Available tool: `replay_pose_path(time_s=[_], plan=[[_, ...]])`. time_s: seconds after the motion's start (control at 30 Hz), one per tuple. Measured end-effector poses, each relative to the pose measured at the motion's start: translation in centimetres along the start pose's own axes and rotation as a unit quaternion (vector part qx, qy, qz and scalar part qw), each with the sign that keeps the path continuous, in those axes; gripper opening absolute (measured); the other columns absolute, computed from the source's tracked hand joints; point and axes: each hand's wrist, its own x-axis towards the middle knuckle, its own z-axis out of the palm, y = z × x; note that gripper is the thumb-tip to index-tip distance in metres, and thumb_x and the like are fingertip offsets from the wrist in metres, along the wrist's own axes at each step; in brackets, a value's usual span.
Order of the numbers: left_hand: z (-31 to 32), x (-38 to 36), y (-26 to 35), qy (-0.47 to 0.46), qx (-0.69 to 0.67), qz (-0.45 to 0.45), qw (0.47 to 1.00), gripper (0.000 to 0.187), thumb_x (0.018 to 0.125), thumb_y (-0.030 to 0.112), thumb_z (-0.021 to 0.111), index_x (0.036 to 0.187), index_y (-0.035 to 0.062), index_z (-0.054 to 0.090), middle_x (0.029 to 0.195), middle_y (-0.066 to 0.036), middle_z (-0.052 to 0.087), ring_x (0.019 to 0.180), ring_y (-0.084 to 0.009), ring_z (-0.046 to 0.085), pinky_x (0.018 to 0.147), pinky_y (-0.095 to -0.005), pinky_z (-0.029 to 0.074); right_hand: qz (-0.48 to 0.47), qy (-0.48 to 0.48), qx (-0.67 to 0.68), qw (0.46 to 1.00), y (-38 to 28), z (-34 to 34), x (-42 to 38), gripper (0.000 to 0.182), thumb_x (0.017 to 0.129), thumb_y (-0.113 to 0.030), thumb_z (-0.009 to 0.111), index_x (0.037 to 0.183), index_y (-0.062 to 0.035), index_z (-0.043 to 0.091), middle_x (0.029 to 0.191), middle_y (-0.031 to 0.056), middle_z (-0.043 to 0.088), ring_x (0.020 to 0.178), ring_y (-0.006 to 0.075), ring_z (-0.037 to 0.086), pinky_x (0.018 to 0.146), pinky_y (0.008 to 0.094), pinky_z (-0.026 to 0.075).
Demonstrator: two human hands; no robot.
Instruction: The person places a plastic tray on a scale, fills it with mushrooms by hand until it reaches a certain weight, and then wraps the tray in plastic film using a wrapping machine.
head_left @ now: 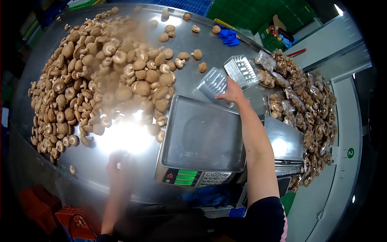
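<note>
My right hand (230, 92) reaches past the far edge of a digital scale (201, 139) and grips a clear plastic tray (213, 82). A stack of similar clear trays (241, 71) lies just beyond it. My left hand (117, 159) is blurred over a bright glare patch on the steel table (100, 161), near the edge of a large heap of brown mushrooms (100, 76); whether it holds anything cannot be made out. The scale's pan is bare.
Packed trays of mushrooms (306, 109) are piled at the right. Loose mushrooms (193, 54) dot the far table. A blue glove (229, 36) lies at the back, green crates (258, 16) behind it, red crates (52, 213) at lower left.
</note>
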Motion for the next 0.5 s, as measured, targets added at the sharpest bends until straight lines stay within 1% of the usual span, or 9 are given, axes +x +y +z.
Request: replay_pose_path(time_s=[0.03,0.13,0.27,0.3,0.4,0.43,0.5], plan=[[0.0,-0.1,-0.4,-0.002,-0.001,0.019,1.000,0.027,0.089,-0.001,0.054,0.117,0.0010,0.054,0.104,-0.012,0.066,0.099,-0.0189,0.063,0.088,-0.0306,0.048,0.016,-0.016,0.001,1.000,0.1,0.1,0.2,0.090,0.046,-0.034,0.091,0.116,0.0009,0.047,0.107,0.0200,0.061,0.105,0.0355,0.057,0.091,0.0413,0.047],[0.4,-0.7,0.7,0.003,-0.028,0.005,1.000,0.026,0.089,-0.001,0.055,0.115,0.0012,0.054,0.104,-0.012,0.066,0.099,-0.0183,0.063,0.088,-0.0302,0.048,0.022,0.019,-0.024,0.999,-1.0,-0.1,-0.8,0.089,0.046,-0.033,0.092,0.115,0.0002,0.048,0.107,0.0200,0.061,0.105,0.0353,0.057,0.090,0.0412,0.048],[0.8,-0.9,0.5,-0.014,-0.047,0.000,0.999,0.026,0.089,-0.003,0.053,0.115,0.0013,0.054,0.103,-0.011,0.066,0.097,-0.0181,0.064,0.088,-0.0301,0.048,0.023,0.066,-0.010,0.997,-1.9,-0.2,-2.0,0.091,0.047,-0.030,0.091,0.121,-0.0001,0.048,0.112,0.0203,0.059,0.108,0.0357,0.054,0.093,0.0411,0.046],[0.9,-0.8,0.1,-0.028,-0.037,0.027,0.999,0.027,0.088,-0.004,0.053,0.114,0.0013,0.054,0.103,-0.011,0.066,0.096,-0.0185,0.064,0.088,-0.0300,0.048,0.023,0.072,-0.015,0.997,-2.0,-0.5,-2.2,0.091,0.048,-0.029,0.091,0.122,0.0000,0.048,0.113,0.0204,0.058,0.108,0.0359,0.053,0.094,0.0410,0.045],[0.9,-1.1,0.5,-0.055,-0.020,0.010,0.998,0.027,0.087,-0.005,0.053,0.113,0.0010,0.055,0.102,-0.010,0.067,0.095,-0.0189,0.064,0.087,-0.0301,0.049,0.013,0.084,-0.013,0.996,-2.9,-0.7,-2.8,0.091,0.050,-0.026,0.089,0.126,0.0006,0.046,0.115,0.0207,0.057,0.110,0.0367,0.051,0.096,0.0408,0.044],[0.9,-0.9,-0.3,-0.056,-0.004,0.056,0.997,0.024,0.086,-0.005,0.053,0.110,0.0002,0.056,0.099,-0.010,0.066,0.095,-0.0191,0.064,0.086,-0.0302,0.049,0.007,0.087,-0.009,0.996,-2.9,-0.8,-3.0,0.091,0.051,-0.025,0.089,0.127,0.0010,0.045,0.115,0.0209,0.056,0.110,0.0370,0.051,0.096,0.0408,0.044],[0.4,-0.8,-0.8,-0.070,0.002,0.067,0.995,0.023,0.086,-0.006,0.053,0.108,-0.0002,0.057,0.097,-0.010,0.066,0.094,-0.0190,0.064,0.085,-0.0301,0.049,-0.014,0.093,0.001,0.996,-2.8,-1.4,-3.5,0.087,0.055,-0.025,0.086,0.128,0.0014,0.045,0.116,0.0216,0.056,0.110,0.0374,0.051,0.097,0.0411,0.043]])
